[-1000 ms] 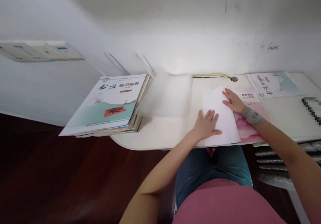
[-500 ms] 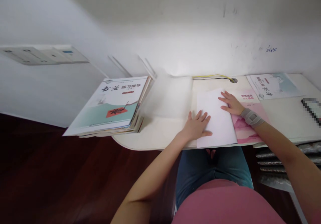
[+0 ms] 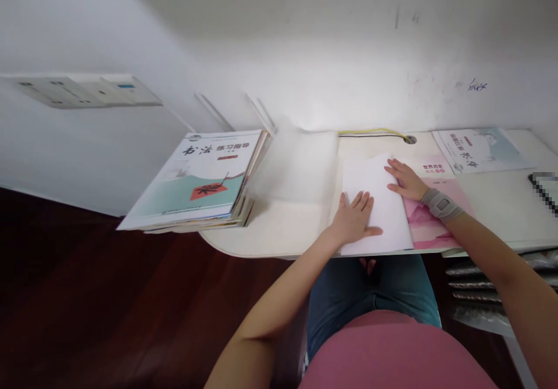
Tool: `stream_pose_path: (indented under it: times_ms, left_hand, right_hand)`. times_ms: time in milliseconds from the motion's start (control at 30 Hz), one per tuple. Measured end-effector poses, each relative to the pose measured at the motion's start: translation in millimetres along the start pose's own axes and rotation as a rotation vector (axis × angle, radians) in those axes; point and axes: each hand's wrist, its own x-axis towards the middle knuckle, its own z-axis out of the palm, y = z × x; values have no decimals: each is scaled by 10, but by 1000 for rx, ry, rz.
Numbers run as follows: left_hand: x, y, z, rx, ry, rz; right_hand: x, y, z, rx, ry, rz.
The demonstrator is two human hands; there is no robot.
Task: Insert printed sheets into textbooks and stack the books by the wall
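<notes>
My left hand [image 3: 355,219] lies flat, fingers spread, on the lower left part of a white sheet [image 3: 375,203] that covers the left half of a pink book [image 3: 431,214] on the white desk [image 3: 270,232]. Flat as well, my right hand [image 3: 404,181] presses the sheet's upper right edge where it meets the pink cover. A grey band [image 3: 440,203] wraps my right wrist. Neither hand grips anything.
A stack of books [image 3: 198,182] with a teal and white cover overhangs the desk's left end. A translucent plastic sheet [image 3: 296,168] lies between stack and hands. A yellow cable [image 3: 370,132] runs along the back. Another book [image 3: 479,149] lies at the right.
The white sheet shifted slightly left across the pink book and back a little. Both hands stayed flat on it, the left sliding left, then right again.
</notes>
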Motion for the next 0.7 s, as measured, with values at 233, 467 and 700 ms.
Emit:
stream_pose_path:
  times_ms: [233, 467, 700]
  left_hand:
    - [-82, -152, -65, 16, -24, -20]
    - [-198, 78, -123, 103, 20, 12]
    - [-127, 486, 222, 130, 205, -122]
  right_hand:
    - [-7, -5, 20, -12, -14, -81]
    - [-5, 22, 75, -14, 37, -136]
    - [-21, -7, 70, -76, 17, -162]
